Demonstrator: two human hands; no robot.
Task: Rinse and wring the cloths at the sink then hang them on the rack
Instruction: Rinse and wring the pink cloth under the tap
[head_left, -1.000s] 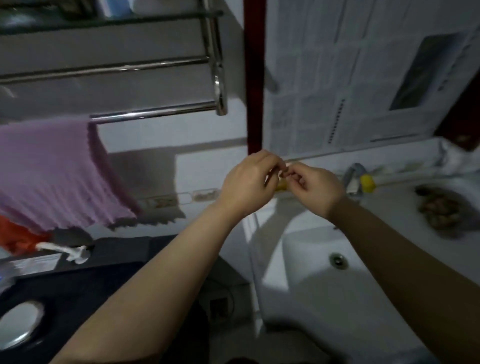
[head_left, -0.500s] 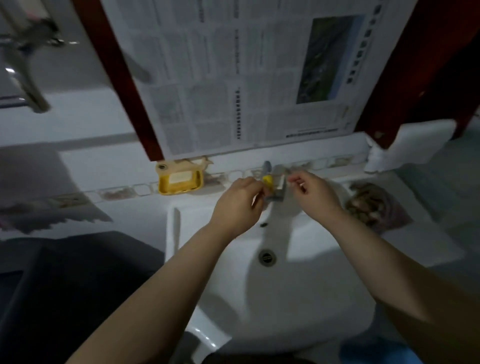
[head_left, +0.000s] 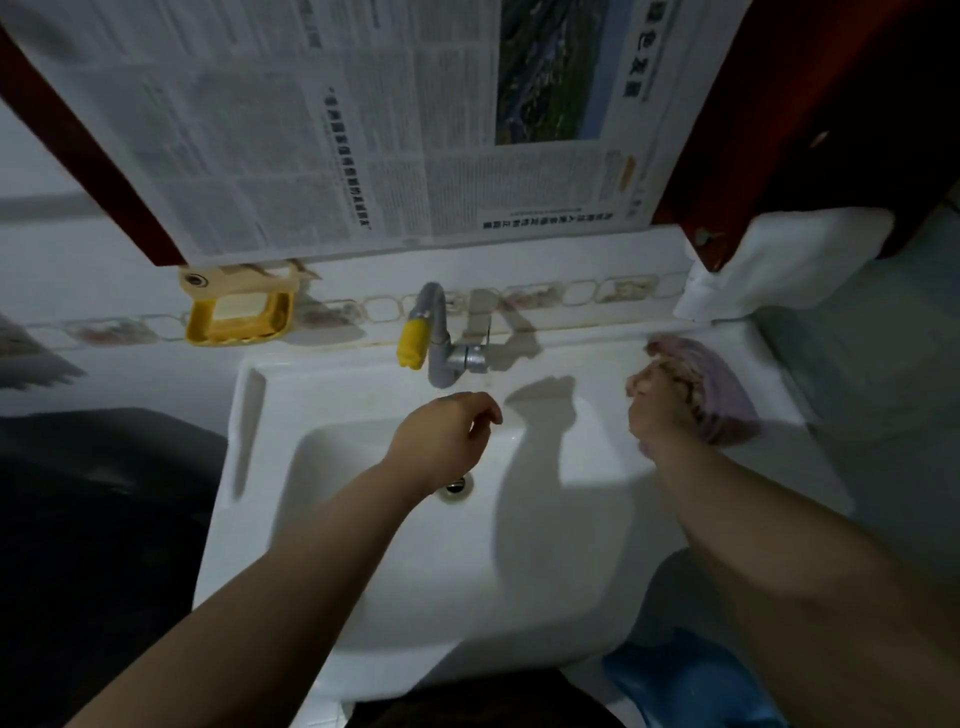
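A crumpled pink cloth (head_left: 722, 395) lies on the right ledge of the white sink (head_left: 363, 545). My right hand (head_left: 657, 410) rests on the cloth with fingers curled into it; the image there is blurred. My left hand (head_left: 447, 441) hovers over the basin just in front of the grey tap (head_left: 441, 343), fingers loosely curled and holding nothing. The tap has a yellow nozzle (head_left: 413, 343). No water runs. The rack is out of view.
A yellow soap dish (head_left: 236, 317) hangs on the wall left of the tap. Newspaper (head_left: 363, 119) covers the red-framed panel above. A white cloth (head_left: 779, 265) sits at the back right. A dark surface (head_left: 93, 519) lies to the left, something blue (head_left: 685, 680) below right.
The view swung right from the rack with the hung pink cloth to the sink. My hands left the tap; the right hand moved right onto the pink cloth, the left dropped over the basin.
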